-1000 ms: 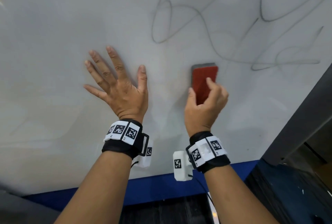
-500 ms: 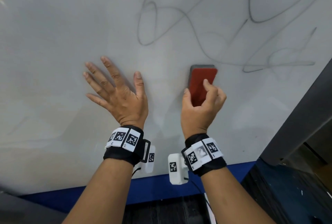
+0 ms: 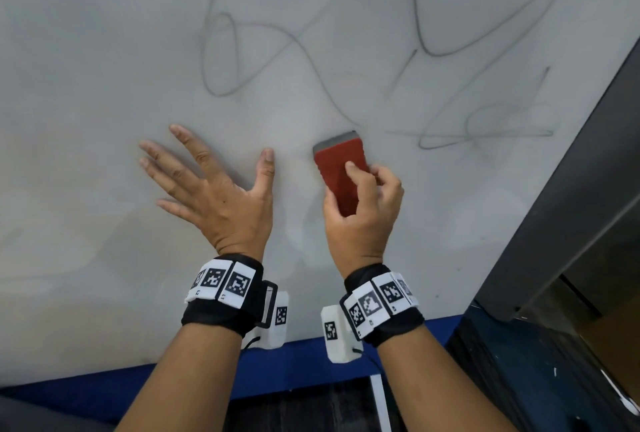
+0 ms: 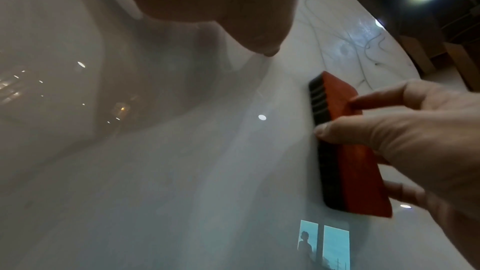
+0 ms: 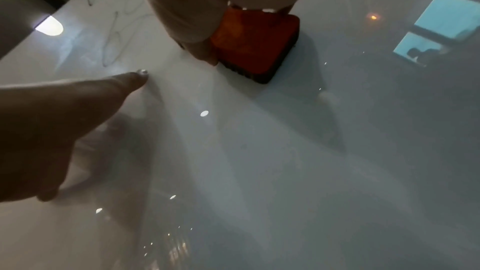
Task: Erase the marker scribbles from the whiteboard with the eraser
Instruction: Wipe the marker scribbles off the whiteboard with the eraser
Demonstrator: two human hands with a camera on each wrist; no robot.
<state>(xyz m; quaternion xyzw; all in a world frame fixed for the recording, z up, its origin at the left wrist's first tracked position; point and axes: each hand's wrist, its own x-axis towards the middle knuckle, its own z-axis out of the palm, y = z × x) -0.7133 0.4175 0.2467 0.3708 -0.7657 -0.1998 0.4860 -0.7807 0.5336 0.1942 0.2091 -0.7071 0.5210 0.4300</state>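
Note:
A red-backed eraser (image 3: 337,172) with a dark felt pad lies flat against the whiteboard (image 3: 86,68), below the grey marker scribbles (image 3: 311,51) that loop across the upper middle and right. My right hand (image 3: 363,210) grips the eraser (image 4: 348,151) from below, thumb on its left edge and fingers curled over its back. The eraser (image 5: 254,46) points up and slightly left. My left hand (image 3: 211,189) is spread flat on the board to the left of the eraser, fingers straight. Its thumb (image 5: 124,81) shows in the right wrist view.
The board's blue bottom edge (image 3: 138,383) runs below my wrists. A dark frame (image 3: 571,189) borders the board on the right, with a dark floor (image 3: 536,379) beneath it. Scribbles also reach toward the board's far edge (image 4: 363,52).
Both hands have slid lower on the board, away from the scribbles. The eraser has tilted from leaning right to leaning left. The left hand stays spread.

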